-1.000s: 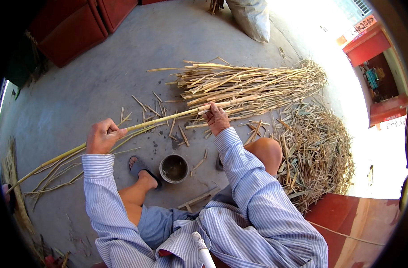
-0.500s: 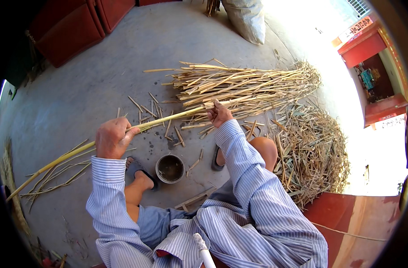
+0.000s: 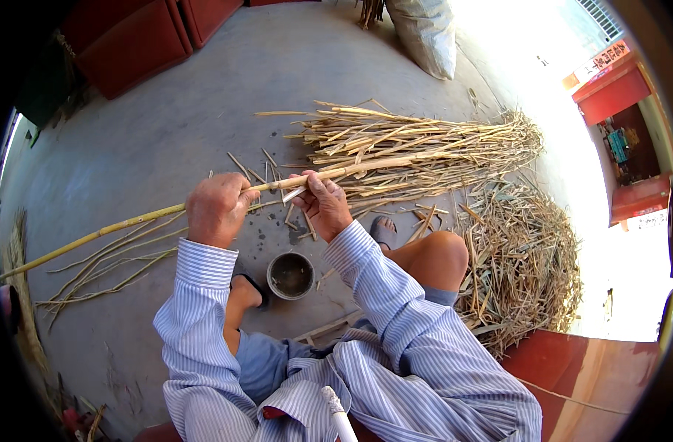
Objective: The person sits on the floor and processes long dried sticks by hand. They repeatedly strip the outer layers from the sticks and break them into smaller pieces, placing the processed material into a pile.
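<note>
A long yellow stalk (image 3: 93,234) crosses in front of me, from the far left up to the loose stalk pile. My left hand (image 3: 217,211) is wrapped round its middle. Just right of that, my right hand (image 3: 324,205) pinches the same stalk between thumb and fingers, palm partly turned up. A short pale strip (image 3: 294,194) sticks out by the right fingers; whether it is a peeled sheath or something else I cannot tell. Beyond the right hand, the stalk's drier, straw-coloured end overlaps the pile of dry stalks (image 3: 417,136).
A heap of dry leaf scraps (image 3: 520,258) lies to the right. A round bowl of dark liquid (image 3: 291,275) stands between my feet. Thin stalks (image 3: 111,280) and short cut pieces lie on the floor. Farther off are a pale sack (image 3: 425,37) and red seats (image 3: 130,44).
My right hand has come left along the stalk, nearer the left hand. More of the stalk now reaches out past it to the right. The view has shifted slightly.
</note>
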Motion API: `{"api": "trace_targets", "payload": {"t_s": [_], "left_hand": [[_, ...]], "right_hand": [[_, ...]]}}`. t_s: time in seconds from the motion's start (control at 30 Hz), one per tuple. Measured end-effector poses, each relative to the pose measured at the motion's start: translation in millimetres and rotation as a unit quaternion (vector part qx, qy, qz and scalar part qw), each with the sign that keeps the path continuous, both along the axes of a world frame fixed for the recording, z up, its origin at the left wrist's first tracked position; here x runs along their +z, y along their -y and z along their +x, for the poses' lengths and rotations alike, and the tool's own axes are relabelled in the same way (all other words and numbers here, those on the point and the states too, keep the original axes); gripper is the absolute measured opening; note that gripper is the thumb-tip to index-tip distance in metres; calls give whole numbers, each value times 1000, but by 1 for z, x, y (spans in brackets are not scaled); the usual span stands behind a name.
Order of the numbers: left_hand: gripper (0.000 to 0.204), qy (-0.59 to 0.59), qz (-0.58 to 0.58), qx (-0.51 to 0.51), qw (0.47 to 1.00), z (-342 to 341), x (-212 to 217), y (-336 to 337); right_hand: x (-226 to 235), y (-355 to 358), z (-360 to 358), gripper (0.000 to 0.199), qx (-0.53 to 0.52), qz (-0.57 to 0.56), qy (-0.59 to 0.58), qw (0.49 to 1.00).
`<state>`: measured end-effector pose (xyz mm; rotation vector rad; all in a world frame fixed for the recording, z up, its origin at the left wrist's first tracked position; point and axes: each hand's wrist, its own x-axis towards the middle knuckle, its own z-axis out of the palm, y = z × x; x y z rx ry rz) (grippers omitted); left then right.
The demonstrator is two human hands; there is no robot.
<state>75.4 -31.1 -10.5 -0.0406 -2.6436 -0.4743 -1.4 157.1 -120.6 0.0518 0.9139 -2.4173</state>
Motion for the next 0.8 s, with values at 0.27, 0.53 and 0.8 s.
{"api": "trace_targets", "payload": {"t_s": [0.27, 0.53, 0.8], "left_hand": [[23, 42, 204, 57, 976, 8, 16, 31], [27, 22, 329, -8, 944, 3, 15, 36], [23, 96, 307, -30, 947, -3, 6, 34]], "right_hand": [[-65, -43, 2, 17, -154, 75, 50, 984], [-1, -122, -74, 44, -134, 71, 120, 981], [127, -69, -108, 39, 51, 111, -177, 977]]}}
